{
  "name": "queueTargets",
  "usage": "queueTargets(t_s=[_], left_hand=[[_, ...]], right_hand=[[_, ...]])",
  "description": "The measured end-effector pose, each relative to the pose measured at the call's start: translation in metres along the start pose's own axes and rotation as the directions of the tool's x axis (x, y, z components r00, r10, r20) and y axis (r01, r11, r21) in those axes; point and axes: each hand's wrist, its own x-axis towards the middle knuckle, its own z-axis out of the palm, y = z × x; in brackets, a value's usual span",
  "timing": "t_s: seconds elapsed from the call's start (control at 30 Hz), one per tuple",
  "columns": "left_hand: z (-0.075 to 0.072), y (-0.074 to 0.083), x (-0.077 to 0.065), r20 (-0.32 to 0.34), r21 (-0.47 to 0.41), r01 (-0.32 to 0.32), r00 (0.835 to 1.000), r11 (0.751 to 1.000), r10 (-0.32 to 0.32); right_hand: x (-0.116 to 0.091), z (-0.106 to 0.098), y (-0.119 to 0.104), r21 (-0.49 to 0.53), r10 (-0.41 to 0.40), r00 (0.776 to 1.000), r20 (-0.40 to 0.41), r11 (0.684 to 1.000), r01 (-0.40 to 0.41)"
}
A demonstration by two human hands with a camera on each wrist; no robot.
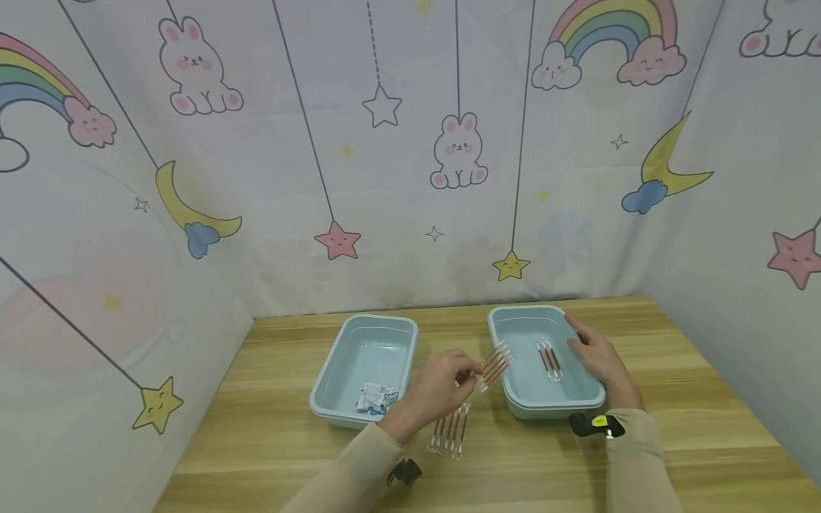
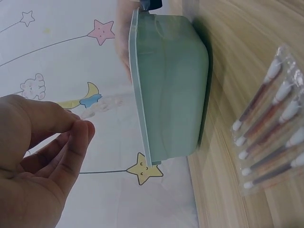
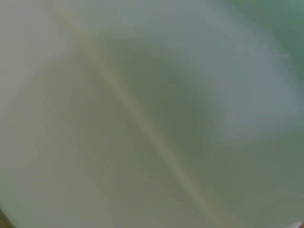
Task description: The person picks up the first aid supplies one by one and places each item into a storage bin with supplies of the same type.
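Note:
My left hand (image 1: 442, 381) pinches a clear packet of brown cotton swabs (image 1: 496, 365) between thumb and fingertips, beside the near left rim of the right-hand pale blue basin (image 1: 519, 406). In the left wrist view, the left hand (image 2: 42, 147) pinches the clear packet edge, with the basin (image 2: 175, 95) beyond. My right hand (image 1: 603, 363) grips that basin's right rim. Inside the basin lies another packet of swabs (image 1: 549, 359). On the table below my left hand is a further swab packet (image 1: 449, 431). A blurred pale green surface fills the right wrist view.
A second pale blue basin (image 1: 333, 356) stands to the left, holding small white-and-blue packets (image 1: 377, 397) near its front. Both basins rest on a wood-grain table (image 1: 269, 399). A printed fabric wall (image 1: 398, 278) borders the table at the back and sides.

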Motion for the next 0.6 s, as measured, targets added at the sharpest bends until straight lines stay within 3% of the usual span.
queueTargets(t_s=[0.27, 0.6], left_hand=[[-0.0011, 0.004, 0.0064, 0.03, 0.039, 0.032, 0.999, 0.999, -0.033], [0.0028, 0.0054, 0.0061, 0.012, 0.054, 0.005, 1.0, 0.999, -0.005]], right_hand=[[0.0002, -0.0007, -0.0006, 0.008, -0.004, 1.0, 0.007, 1.0, 0.004], [0.0012, 0.001, 0.0005, -0.003, 0.008, 1.0, -0.003, 1.0, -0.008]])
